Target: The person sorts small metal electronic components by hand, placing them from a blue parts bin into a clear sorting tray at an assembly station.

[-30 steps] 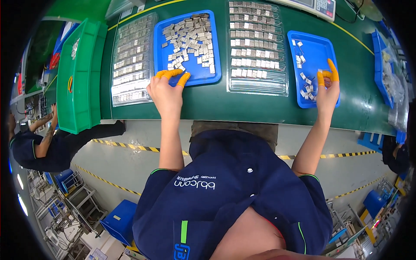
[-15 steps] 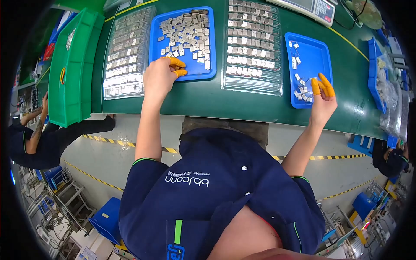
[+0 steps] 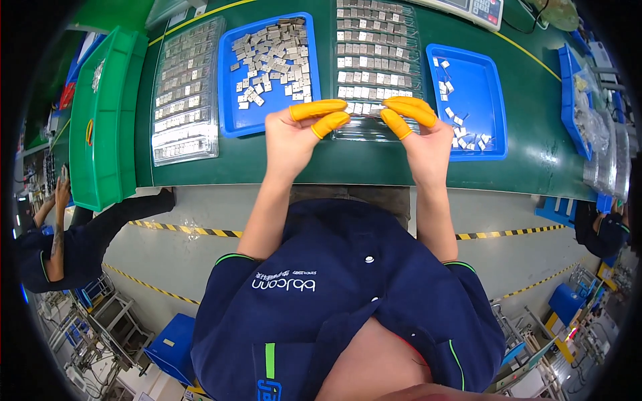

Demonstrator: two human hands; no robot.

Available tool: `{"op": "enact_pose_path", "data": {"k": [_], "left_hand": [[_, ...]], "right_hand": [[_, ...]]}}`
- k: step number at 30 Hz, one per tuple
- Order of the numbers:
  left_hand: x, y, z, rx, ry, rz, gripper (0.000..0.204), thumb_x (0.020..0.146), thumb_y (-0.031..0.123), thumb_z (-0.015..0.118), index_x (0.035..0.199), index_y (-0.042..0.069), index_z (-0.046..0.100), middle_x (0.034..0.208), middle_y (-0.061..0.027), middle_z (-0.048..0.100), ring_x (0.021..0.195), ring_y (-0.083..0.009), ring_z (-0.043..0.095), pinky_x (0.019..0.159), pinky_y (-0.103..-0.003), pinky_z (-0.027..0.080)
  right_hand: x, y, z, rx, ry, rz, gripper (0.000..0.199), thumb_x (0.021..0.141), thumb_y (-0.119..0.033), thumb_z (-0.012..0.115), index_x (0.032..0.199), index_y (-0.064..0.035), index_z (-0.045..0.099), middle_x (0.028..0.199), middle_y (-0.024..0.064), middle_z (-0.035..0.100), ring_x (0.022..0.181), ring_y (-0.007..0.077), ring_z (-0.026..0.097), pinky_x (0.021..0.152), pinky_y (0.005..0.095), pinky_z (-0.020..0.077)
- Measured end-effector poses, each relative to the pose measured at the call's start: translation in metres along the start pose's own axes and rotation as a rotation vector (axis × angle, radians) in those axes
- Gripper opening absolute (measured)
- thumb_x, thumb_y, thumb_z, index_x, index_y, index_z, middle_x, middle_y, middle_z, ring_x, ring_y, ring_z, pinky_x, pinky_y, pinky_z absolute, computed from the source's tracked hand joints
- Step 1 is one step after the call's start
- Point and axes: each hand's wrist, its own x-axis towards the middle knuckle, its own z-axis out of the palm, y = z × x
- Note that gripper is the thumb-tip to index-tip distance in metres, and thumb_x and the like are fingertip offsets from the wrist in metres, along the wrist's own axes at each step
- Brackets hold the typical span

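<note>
My left hand [image 3: 294, 139] and my right hand [image 3: 429, 142] face each other over the near end of a clear ribbed tray [image 3: 366, 132]. Yellow finger cots cover the thumb and fingers in use on both. Pinched at the left fingertips is a small silver piece, partly hidden by the cots. The right fingertips close on a small white piece [image 3: 383, 107]. Behind them, rows of small silver-white metal pieces [image 3: 364, 63] fill the clear tray. To the left, a blue tray [image 3: 267, 121] holds a loose heap of metal pieces [image 3: 271, 57]; another blue tray [image 3: 478, 93] at right holds small white pieces with wires [image 3: 459, 142].
A second filled clear tray [image 3: 212, 144] lies left of the heap. Beyond it stands a green bin [image 3: 100, 157]. A scale [image 3: 486, 10] sits at the far right, and a blue tray of clear bags [image 3: 568, 110] at the right edge. Other people work at both sides.
My left hand has left the blue tray of metal pieces and moved right. My right hand has come left from the white pieces. Both now meet over the middle clear tray.
</note>
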Motion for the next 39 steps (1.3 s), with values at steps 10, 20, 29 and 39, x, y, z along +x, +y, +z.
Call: {"op": "enact_pose_path", "data": {"k": [10,20,29,39], "left_hand": [[-0.009,-0.015,0.005,0.076,-0.032,0.0,0.019,0.074,-0.004,0.066,0.092,-0.009,0.062,0.085,-0.0152,0.065,0.075,-0.0203,0.065,0.071,-0.027,0.053],[-0.016,-0.025,0.008,-0.131,-0.155,-0.097,0.018,0.073,-0.004,0.066,0.091,-0.008,0.063,0.082,-0.0135,0.065,0.073,-0.0179,0.064,0.066,-0.026,0.053],[-0.02,-0.027,0.009,-0.16,-0.403,-0.269,0.014,0.074,-0.001,0.066,0.087,-0.007,0.065,0.077,-0.0143,0.065,0.067,-0.0178,0.064,0.062,-0.026,0.053],[-0.02,-0.033,0.021,-0.18,-0.14,-0.269,0.024,0.086,0.009,0.057,0.104,-0.006,0.058,0.097,-0.0164,0.063,0.079,-0.0231,0.065,0.068,-0.027,0.053]], "right_hand": [[-0.013,-0.006,0.002,0.152,-0.109,0.272,0.016,0.073,0.0,0.067,0.089,0.0022,0.067,0.089,0.0071,0.066,0.083,0.0119,0.06,0.079,0.0242,0.045],[-0.038,0.006,-0.002,0.468,-0.086,0.454,0.02,0.073,0.003,0.067,0.093,0.0035,0.063,0.091,0.0077,0.063,0.084,0.0126,0.059,0.079,0.0251,0.0459],[-0.041,0.005,-0.026,0.663,-0.375,0.708,0.022,0.07,0.004,0.069,0.091,0.0036,0.063,0.094,0.0077,0.061,0.086,0.0141,0.059,0.082,0.0253,0.0457],[-0.019,0.009,-0.02,-0.002,-0.127,0.088,0.011,0.068,0.0,0.07,0.079,-0.0009,0.067,0.081,0.0044,0.063,0.079,0.0154,0.059,0.075,0.0267,0.0453]]}}
